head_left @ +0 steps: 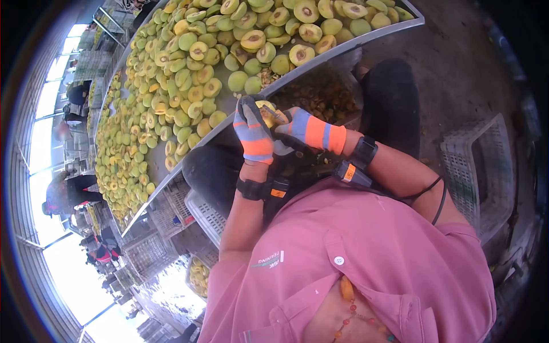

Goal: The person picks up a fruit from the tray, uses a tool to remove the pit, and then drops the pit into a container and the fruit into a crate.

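Observation:
My left hand [253,130], in a grey, orange and blue work glove, is closed around a yellow peach half [266,112]. Its cut face is turned toward my right hand [309,129], gloved the same way. The right fingers are pinched together at the fruit, on something small and brownish that I cannot make out. Both hands are close together over my lap, just in front of the metal rim [320,60] of a sloping table. Heaped on that table are green and yellow peaches [189,80], many halved with reddish pit hollows showing.
Below the table edge lies a dark heap of pits and scraps [320,94]. A white plastic crate [480,171] stands at right, another crate [206,214] by my left leg. A basket of fruit [198,277] sits lower left. A bent-over person [71,191] is beyond the table.

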Available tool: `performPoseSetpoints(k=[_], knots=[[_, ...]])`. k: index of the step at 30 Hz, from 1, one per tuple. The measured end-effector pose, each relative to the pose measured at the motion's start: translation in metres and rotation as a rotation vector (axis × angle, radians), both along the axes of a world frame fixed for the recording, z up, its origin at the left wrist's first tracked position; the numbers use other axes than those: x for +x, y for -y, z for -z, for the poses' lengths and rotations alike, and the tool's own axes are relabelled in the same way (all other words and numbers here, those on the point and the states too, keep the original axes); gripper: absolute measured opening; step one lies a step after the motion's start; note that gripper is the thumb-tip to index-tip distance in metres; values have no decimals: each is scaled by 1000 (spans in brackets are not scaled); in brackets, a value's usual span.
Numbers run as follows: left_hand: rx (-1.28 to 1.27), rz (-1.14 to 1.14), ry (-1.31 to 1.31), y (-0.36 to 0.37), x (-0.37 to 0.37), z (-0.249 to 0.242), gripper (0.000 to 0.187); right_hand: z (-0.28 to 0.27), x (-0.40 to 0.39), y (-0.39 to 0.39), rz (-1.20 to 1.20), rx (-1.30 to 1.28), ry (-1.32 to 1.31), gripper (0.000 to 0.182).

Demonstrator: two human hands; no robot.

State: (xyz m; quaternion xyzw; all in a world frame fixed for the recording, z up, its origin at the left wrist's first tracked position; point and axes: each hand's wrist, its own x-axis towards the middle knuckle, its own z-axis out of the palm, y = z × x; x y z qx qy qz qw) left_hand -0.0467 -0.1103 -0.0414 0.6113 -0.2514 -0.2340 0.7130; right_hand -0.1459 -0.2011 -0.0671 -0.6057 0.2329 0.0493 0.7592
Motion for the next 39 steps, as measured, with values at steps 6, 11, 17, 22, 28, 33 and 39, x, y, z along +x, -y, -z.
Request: performPoseSetpoints(k=[6,11,17,22,28,33,39], knots=[[250,29,443,-2,-4,-7,25,3,-6,2,-100,13,121,24],[309,294,686,-20,13,-24,26,3,-23,23,-414,510,469,19],[253,235,713,-24,3,-27,24,11,-22,13,-436,405,458,17],[209,255,24,-25,-4,3,30,16,-29,8,-437,35,626,18],[300,383,707,-23,-4,-52,25,-8,-42,5,-526,1316,166,15],[66,309,757,-13,0,-42,33,-5,-40,-6,-473,1450,220,13],[234,164,451,-25,-3,-6,55,-16,-34,11,-358,1362,364,15]])
